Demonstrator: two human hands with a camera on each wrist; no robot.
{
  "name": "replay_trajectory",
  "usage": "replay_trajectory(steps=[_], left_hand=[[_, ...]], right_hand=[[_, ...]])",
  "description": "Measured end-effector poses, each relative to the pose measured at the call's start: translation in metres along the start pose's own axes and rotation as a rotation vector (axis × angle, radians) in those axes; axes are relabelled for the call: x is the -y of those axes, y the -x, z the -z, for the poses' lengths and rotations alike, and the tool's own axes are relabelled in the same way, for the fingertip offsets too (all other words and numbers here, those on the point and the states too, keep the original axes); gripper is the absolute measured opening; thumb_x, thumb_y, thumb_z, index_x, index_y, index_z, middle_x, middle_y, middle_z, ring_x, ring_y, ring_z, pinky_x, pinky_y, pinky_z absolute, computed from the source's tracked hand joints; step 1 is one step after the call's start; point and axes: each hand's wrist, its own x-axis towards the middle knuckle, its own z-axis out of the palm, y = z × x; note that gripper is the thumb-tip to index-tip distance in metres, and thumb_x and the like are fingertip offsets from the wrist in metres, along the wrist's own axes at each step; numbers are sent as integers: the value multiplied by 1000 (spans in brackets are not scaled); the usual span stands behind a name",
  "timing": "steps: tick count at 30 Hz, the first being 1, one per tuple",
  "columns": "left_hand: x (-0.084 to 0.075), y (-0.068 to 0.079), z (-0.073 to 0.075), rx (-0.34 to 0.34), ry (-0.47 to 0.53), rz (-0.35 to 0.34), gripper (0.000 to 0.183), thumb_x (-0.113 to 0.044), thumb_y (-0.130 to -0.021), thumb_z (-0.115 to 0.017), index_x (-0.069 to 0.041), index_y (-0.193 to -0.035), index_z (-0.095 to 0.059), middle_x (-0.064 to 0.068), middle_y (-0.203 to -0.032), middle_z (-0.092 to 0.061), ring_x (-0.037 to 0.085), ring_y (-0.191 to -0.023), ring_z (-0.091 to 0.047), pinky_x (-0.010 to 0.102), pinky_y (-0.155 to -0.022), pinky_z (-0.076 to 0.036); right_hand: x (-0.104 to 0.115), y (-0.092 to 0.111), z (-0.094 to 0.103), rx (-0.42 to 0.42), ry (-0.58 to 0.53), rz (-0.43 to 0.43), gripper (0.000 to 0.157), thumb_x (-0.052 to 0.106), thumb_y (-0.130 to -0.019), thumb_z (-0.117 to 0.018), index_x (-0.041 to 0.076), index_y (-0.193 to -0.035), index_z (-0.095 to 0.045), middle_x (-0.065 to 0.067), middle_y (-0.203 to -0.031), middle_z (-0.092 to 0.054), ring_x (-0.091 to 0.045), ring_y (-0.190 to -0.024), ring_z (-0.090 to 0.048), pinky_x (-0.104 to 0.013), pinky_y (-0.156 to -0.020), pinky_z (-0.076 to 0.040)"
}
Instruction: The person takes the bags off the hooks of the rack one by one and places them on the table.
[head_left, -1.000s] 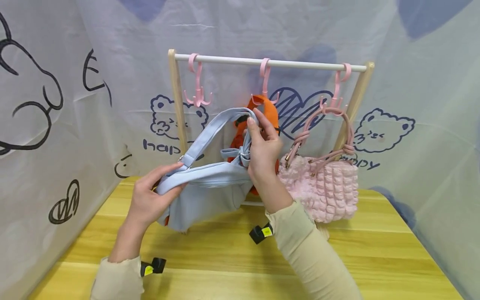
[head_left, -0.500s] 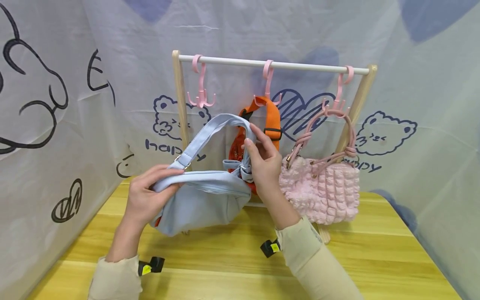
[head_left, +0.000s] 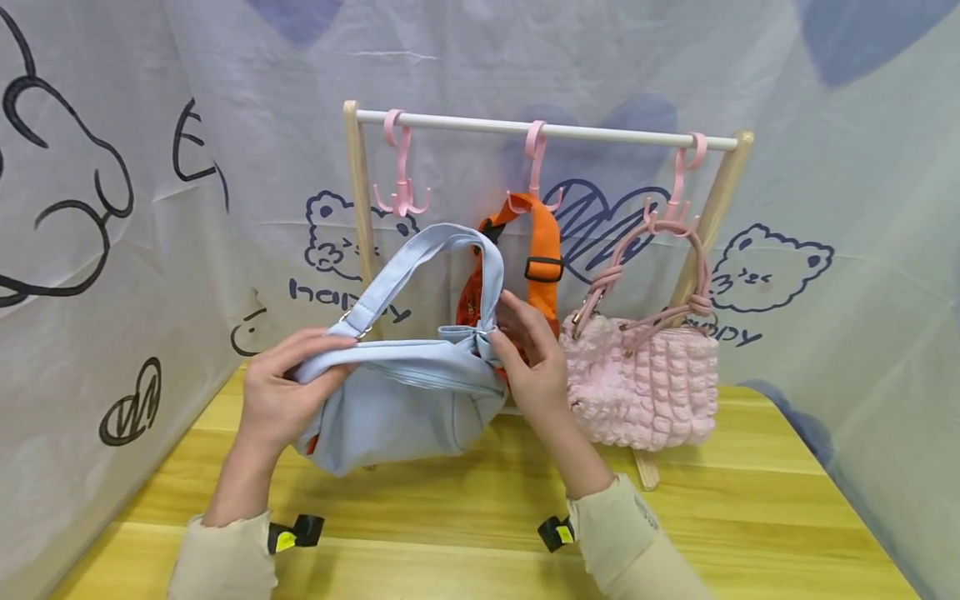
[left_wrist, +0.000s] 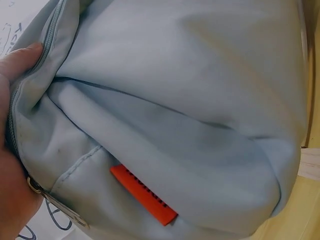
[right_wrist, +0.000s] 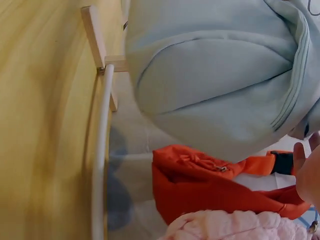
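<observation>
A light blue shoulder bag (head_left: 405, 417) is held up in front of the rack, its strap (head_left: 390, 271) arching above it. My left hand (head_left: 288, 387) grips the bag's top left corner near a metal ring, thumb in front. In the left wrist view an orange-red tag (left_wrist: 144, 195) and a zipper pull (left_wrist: 65, 207) show on its side. My right hand (head_left: 532, 354) pinches the strap's right end beside the knotted tail (head_left: 457, 333). Behind the blue bag hangs an orange bag (right_wrist: 200, 190), partly hidden.
A wooden rack with a white rail (head_left: 472, 125) carries three pink hooks, the left hook (head_left: 403, 196) bare. The orange strap (head_left: 545, 242) loops on the middle hook. A pink puffy handbag (head_left: 652, 383) hangs on the right one. Below lies the wooden table (head_left: 420, 533).
My right hand has slid down the strap from its top to the knot. The blue bag and my left hand have moved slightly left and down.
</observation>
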Motion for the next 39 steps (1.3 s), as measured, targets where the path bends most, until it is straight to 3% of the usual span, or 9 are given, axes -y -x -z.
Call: replay_trajectory(steps=[5,11,15,25,30,39], left_hand=[[-1,0,1,-20,-10,19,33,25,-73,-79,7,-101,-79,0,-110,-76,10,-97,-71,18,-83,-56],[-1,1,1,-53,19,9,33,26,-73,-78,8,-100,-78,1,-108,-77,12,-96,-71,18,-82,-56],[-1,3,-2,-48,33,19,32,26,-74,-78,8,-100,-78,0,-108,-77,11,-96,-71,17,-81,-56],[2,0,-2,-22,-13,87,29,20,-77,-80,4,-102,-80,-5,-112,-76,9,-99,-71,16,-81,-55],[1,2,-1,-20,-31,134,28,17,-79,-81,2,-102,-80,-5,-112,-75,10,-99,-71,16,-81,-55],[2,5,5,19,-109,208,25,8,-84,-82,-1,-108,-80,-8,-119,-72,8,-103,-67,15,-83,-53]], right_hand=[[-4,14,6,77,22,53,56,-12,-92,-68,-7,-146,-53,-27,-148,-51,-27,-133,-56,-38,-112,-47],[-9,29,5,133,59,56,68,23,-93,-81,1,-150,-53,-16,-155,-48,-21,-135,-54,-30,-105,-51],[-13,42,3,119,74,108,72,32,-90,-82,2,-150,-54,-20,-154,-49,-22,-136,-54,-24,-101,-51],[-23,51,-1,86,31,251,49,18,-93,-78,4,-139,-67,-32,-147,-50,-27,-127,-60,-29,-104,-52],[-26,54,-5,52,70,268,34,14,-94,-77,3,-126,-75,-30,-145,-54,-27,-121,-64,-28,-101,-53],[-24,60,-10,35,29,255,32,-3,-90,-77,-1,-123,-75,-33,-141,-56,-30,-125,-62,-29,-101,-54]])
